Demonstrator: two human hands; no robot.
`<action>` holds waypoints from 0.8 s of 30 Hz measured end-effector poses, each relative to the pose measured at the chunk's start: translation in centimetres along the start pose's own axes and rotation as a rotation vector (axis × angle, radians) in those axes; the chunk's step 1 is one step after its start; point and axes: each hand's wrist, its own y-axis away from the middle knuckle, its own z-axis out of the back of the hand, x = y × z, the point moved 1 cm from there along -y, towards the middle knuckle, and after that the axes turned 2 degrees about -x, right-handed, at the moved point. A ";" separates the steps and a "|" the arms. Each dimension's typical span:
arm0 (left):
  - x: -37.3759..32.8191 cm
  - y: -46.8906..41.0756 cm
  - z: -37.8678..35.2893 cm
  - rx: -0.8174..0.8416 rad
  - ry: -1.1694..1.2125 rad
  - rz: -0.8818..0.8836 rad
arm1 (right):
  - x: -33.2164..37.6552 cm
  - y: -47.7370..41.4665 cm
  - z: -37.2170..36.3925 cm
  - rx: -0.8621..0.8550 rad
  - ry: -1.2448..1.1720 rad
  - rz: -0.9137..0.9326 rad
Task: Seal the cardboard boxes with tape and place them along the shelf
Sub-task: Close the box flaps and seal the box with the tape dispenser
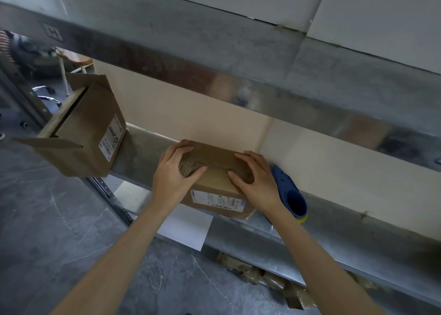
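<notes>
Brown taped box (214, 181) sits on the metal shelf (140, 147) under our palms. Our left hand (175, 171) and right hand (256, 178) press flat on its top, fingers spread. A blue tape dispenser (290, 195) lies just right of our right hand, and an open box (83, 128) stands well left of our left hand.

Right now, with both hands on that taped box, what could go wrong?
The open box seems to hang past the shelf's left end, so it may tip off. The blue tape dispenser lies near the shelf's front edge beside the right hand; a nudge could knock it down. The taped box also seems to overhang that edge slightly.
</notes>
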 end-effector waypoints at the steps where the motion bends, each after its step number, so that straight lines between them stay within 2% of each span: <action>1: -0.1 0.5 0.0 -0.010 -0.005 0.007 | 0.0 0.1 0.0 -0.007 0.004 -0.010; 7: -0.2 2.9 -0.3 -0.012 -0.029 0.079 | 0.9 0.8 -0.3 -0.113 0.046 -0.093; 14: -0.3 2.6 -0.3 0.020 -0.039 0.156 | 1.0 2.6 0.8 -0.125 0.152 -0.097; 20: -0.5 1.8 -0.5 -0.019 -0.064 0.237 | -0.1 4.6 2.0 -0.085 -0.098 -0.064; 24: -1.4 1.6 -1.7 -0.009 0.126 0.273 | -0.6 5.5 1.8 -0.103 -0.147 -0.012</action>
